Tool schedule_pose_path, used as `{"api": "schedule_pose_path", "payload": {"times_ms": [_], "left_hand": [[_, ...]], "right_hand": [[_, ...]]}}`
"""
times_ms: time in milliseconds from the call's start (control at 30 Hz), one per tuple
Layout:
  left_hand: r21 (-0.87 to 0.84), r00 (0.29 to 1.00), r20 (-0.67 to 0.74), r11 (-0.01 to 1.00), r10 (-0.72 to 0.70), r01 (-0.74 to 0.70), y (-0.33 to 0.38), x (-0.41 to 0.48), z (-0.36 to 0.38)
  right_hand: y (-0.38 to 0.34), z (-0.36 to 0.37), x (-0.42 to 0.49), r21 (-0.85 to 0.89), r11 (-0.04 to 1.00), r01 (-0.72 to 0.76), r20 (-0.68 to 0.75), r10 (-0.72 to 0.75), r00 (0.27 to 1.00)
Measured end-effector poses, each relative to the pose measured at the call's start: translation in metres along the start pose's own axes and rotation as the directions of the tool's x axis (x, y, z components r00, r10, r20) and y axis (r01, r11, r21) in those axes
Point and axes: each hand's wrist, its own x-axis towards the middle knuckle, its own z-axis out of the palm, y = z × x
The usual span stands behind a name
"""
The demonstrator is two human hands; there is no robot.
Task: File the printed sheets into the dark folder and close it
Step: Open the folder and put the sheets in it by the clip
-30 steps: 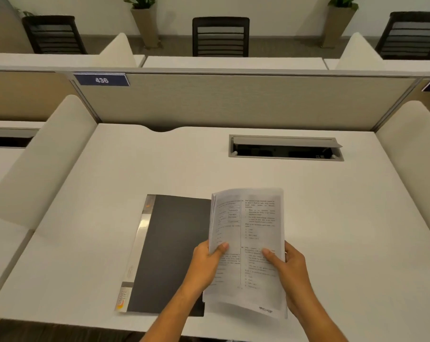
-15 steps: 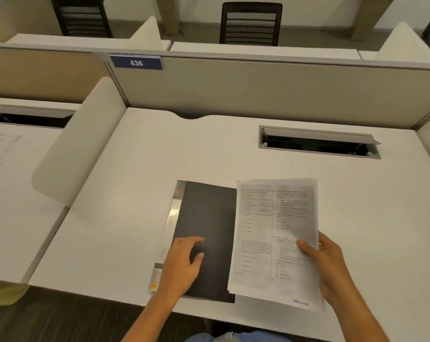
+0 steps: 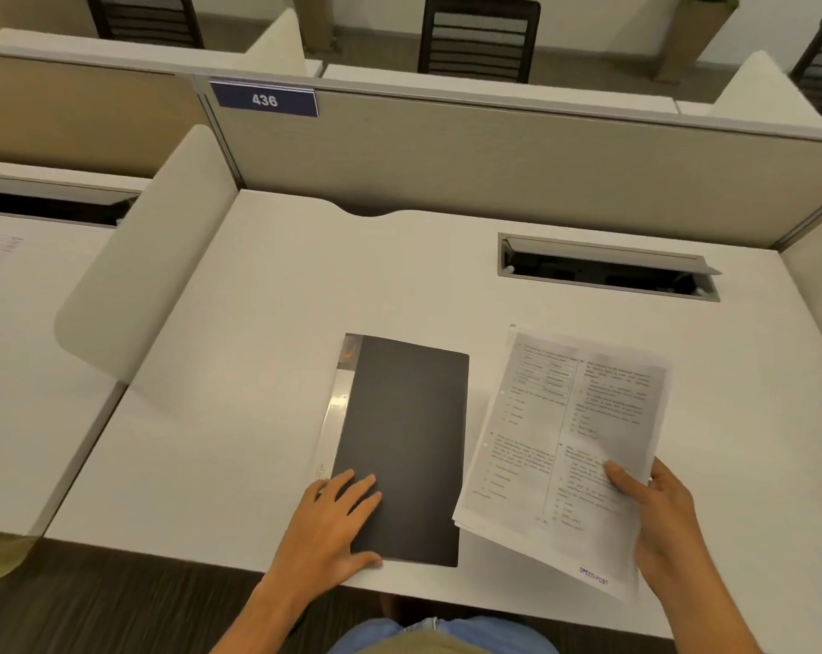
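The dark folder (image 3: pixel 406 431) lies closed on the white desk (image 3: pixel 267 370), with a silver spine strip along its left side. My left hand (image 3: pixel 336 521) rests flat on the folder's near left corner, thumb hooked at the front edge. The stack of printed sheets (image 3: pixel 569 446) is held just right of the folder, its left edge beside the folder's right edge and its near corner over the desk's front edge. My right hand (image 3: pixel 659 516) grips the stack at its near right side, thumb on top.
An open cable tray (image 3: pixel 607 266) is set into the desk at the back right. A grey partition with a blue plate "436" (image 3: pixel 264 99) closes the back. A white side divider (image 3: pixel 149 262) stands to the left, another desk beyond it.
My left hand let go of the sheets and came down on the folder's near left corner. My right hand carried the stack rightward, off the folder.
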Motion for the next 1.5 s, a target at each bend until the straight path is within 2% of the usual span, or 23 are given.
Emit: {"api": "schedule_pose_path", "payload": {"times_ms": [100,233,333,400,467,533,600,633,700,800,900,1000,1133,1200,1300,1333,1367,1433,1500], "left_hand": [[0.021,0.981,-0.164,0.994,0.106,-0.104,0.001,-0.009,0.001],[-0.059,0.939,-0.323,0.988,0.115,-0.141,0.002,-0.022,0.001],[-0.281,0.925,-0.380,0.955,-0.017,-0.098,-0.001,-0.034,-0.008],[-0.499,0.900,-0.384,0.866,-0.208,-0.013,0.002,-0.042,-0.018],[-0.662,0.817,-0.384,0.745,-0.429,0.080,0.008,-0.051,-0.030],[-0.782,0.640,-0.384,0.603,-0.666,0.157,0.019,-0.053,-0.042],[-0.899,0.482,-0.293,0.409,-0.826,0.155,0.027,-0.052,-0.049],[-0.941,0.409,-0.236,0.312,-0.882,0.128,0.026,-0.052,-0.047],[-0.979,0.271,-0.048,0.099,-0.961,0.178,0.018,-0.053,-0.035],[-0.979,0.174,0.102,-0.068,-0.979,0.191,0.006,-0.057,-0.026],[-0.972,0.112,0.158,-0.135,-0.981,0.191,0.000,-0.059,-0.021],[-0.964,0.078,0.193,-0.174,-0.978,0.201,-0.004,-0.061,-0.013],[-0.951,0.002,0.278,-0.275,-0.961,0.143,-0.011,-0.061,-0.002],[-0.950,-0.048,0.276,-0.280,-0.960,0.138,-0.012,-0.060,-0.002],[-0.926,-0.127,0.168,-0.200,-0.978,0.320,-0.012,-0.057,-0.008],[-0.906,-0.109,0.082,-0.119,-0.991,0.406,-0.011,-0.054,-0.013],[-0.878,-0.047,-0.023,-0.002,-0.999,0.478,-0.009,-0.051,-0.020],[-0.791,0.197,-0.193,0.271,-0.961,0.549,-0.010,-0.038,-0.033],[-0.723,0.431,-0.240,0.457,-0.870,0.518,-0.015,-0.017,-0.038]], "right_hand": [[-0.001,0.001,-0.003,0.024,1.000,0.011,-0.006,-0.011,1.000],[0.002,0.004,-0.003,0.020,0.999,0.047,-0.053,-0.046,0.998],[0.003,0.004,0.000,0.030,0.998,0.050,-0.059,-0.048,0.997],[0.006,0.006,0.003,0.023,0.999,0.041,-0.047,-0.040,0.998],[0.014,0.014,0.007,0.001,1.000,0.028,-0.021,-0.028,0.999],[0.028,0.030,0.010,-0.024,1.000,0.010,0.020,-0.009,1.000],[0.044,0.050,0.013,-0.049,0.999,-0.024,0.073,0.027,0.997],[0.052,0.062,0.015,-0.057,0.997,-0.043,0.103,0.048,0.994],[0.066,0.084,0.019,-0.074,0.995,-0.068,0.158,0.079,0.984],[0.081,0.112,0.026,-0.101,0.992,-0.076,0.228,0.097,0.969],[0.091,0.129,0.035,-0.139,0.987,-0.085,0.251,0.118,0.961],[0.099,0.140,0.046,-0.187,0.978,-0.088,0.247,0.133,0.960],[0.103,0.146,0.054,-0.206,0.975,-0.084,0.241,0.134,0.961],[0.104,0.147,0.056,-0.217,0.973,-0.077,0.229,0.128,0.965],[0.108,0.148,0.060,-0.241,0.969,-0.057,0.213,0.110,0.971],[0.109,0.149,0.061,-0.247,0.968,-0.052,0.210,0.106,0.972],[0.111,0.149,0.061,-0.250,0.967,-0.048,0.208,0.102,0.973],[0.114,0.149,0.060,-0.258,0.965,-0.037,0.203,0.092,0.975],[0.117,0.150,0.060,-0.269,0.963,-0.025,0.195,0.080,0.977]]}}
